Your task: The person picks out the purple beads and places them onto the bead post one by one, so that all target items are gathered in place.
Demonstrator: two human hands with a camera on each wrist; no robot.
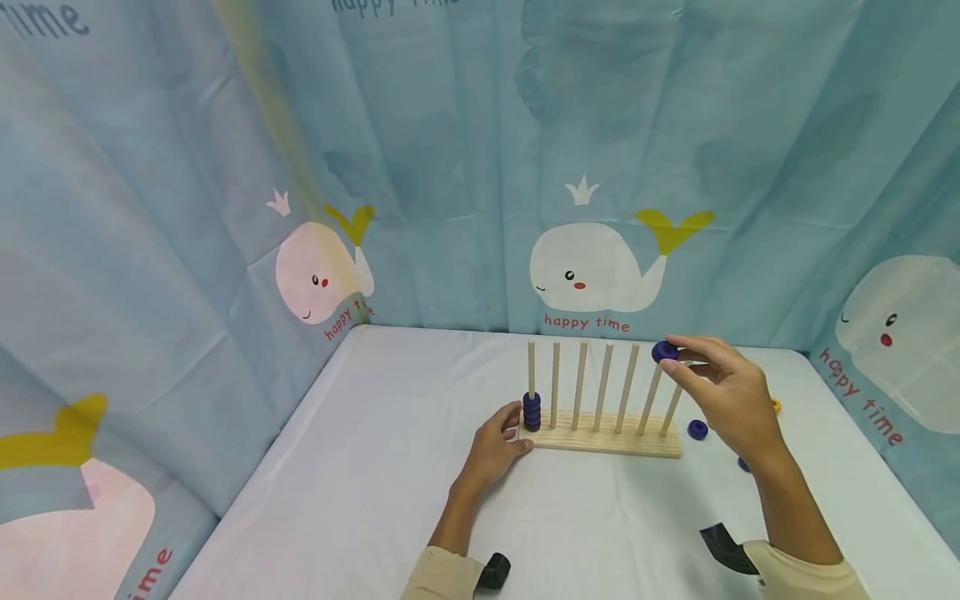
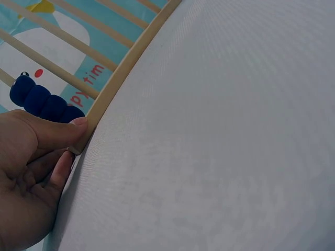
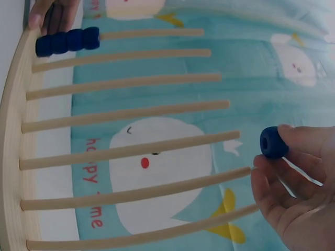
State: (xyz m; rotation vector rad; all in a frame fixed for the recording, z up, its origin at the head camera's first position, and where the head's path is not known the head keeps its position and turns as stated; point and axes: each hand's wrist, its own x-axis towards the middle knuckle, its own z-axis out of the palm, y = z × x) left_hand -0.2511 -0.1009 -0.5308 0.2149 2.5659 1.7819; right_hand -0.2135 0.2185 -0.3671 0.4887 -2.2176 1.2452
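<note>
A wooden peg rack (image 1: 600,444) with several upright pegs stands on the white table. Several dark blue beads (image 1: 532,412) are stacked on its leftmost peg. My left hand (image 1: 491,450) grips the rack's left end, its thumb (image 2: 78,125) against the base beside the stack. Between the thumb and fingers of my right hand (image 1: 731,400) is a single blue bead (image 3: 273,143), held up near the peg tops toward the rack's right side. The right wrist view shows the bead's hole and a gap between it and the pegs.
To the right of the rack lies a loose blue bead (image 1: 697,430). Another blue bead (image 1: 744,464) and a yellow piece (image 1: 777,406) are partly hidden by the right hand and arm. Whale-printed blue curtains (image 1: 450,250) border the white table (image 1: 360,467).
</note>
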